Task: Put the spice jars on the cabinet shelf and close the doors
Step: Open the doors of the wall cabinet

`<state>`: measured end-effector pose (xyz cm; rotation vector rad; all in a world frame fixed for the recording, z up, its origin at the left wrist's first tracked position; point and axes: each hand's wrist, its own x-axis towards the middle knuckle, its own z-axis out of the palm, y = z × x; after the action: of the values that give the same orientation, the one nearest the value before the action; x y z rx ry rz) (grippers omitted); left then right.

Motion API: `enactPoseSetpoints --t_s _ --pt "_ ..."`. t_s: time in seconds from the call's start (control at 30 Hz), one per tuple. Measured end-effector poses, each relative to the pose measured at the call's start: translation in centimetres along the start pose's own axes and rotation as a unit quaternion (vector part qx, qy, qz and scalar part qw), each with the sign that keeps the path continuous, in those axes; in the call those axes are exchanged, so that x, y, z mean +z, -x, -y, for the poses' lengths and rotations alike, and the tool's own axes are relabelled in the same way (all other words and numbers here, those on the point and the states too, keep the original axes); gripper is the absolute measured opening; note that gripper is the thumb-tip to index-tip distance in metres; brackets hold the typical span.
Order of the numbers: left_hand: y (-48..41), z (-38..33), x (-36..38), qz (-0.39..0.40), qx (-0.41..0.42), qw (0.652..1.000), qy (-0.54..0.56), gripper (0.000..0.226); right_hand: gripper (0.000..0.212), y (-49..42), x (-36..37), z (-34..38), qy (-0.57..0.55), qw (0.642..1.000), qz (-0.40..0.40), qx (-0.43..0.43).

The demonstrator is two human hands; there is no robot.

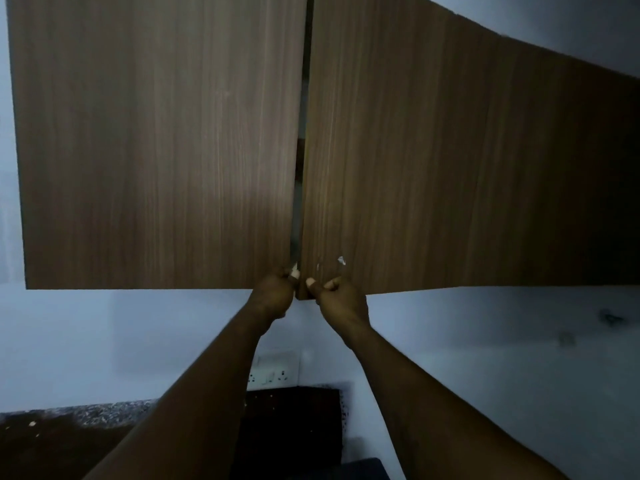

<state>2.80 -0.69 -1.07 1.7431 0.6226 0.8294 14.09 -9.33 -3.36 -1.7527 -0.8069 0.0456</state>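
At the inner bottom corners, left hand (273, 294) pinches left door (156, 150), right hand (341, 301) pinches right door (450, 168); narrow gap between.

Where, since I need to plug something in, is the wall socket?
In the head view, the wall socket sits low centre, beside the left forearm, below the cabinet doors.

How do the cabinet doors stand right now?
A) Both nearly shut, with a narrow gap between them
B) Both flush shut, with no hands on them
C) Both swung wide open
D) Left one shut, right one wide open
A: a thin dark gap runs between the left door and the right door, and the left hand and right hand each grip a door's lower inner corner.
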Motion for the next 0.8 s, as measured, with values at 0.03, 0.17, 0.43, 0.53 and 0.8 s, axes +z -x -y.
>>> enactPoseSetpoints --t_s 0.03,0.17,0.43,0.53,0.8 --pt "0.4 -0.4 0.0 0.002 0.010 1.000 0.007 0.033 0.042 0.5 -0.1 0.7 0.032 0.999 -0.028 -0.034" --pt "2.7 -1.7 0.5 0.038 0.046 0.997 0.039 0.033 0.040 2.9 -1.6 3.6 0.145 0.965 -0.145 -0.166" --pt "5.8 -2.8 1.6 0.225 0.084 0.966 0.095 0.032 0.035 7.8 -8.6 5.8 0.297 0.862 -0.296 -0.285" --pt "6.5 -3.1 3.3 0.288 0.117 0.943 0.122 0.031 0.035 9.4 -11.4 5.4 0.321 0.840 -0.310 -0.309" --pt "10.1 -6.4 12.0 0.383 0.205 0.884 0.173 0.052 0.026 13.7 -20.4 3.4 0.361 0.814 -0.367 -0.269"
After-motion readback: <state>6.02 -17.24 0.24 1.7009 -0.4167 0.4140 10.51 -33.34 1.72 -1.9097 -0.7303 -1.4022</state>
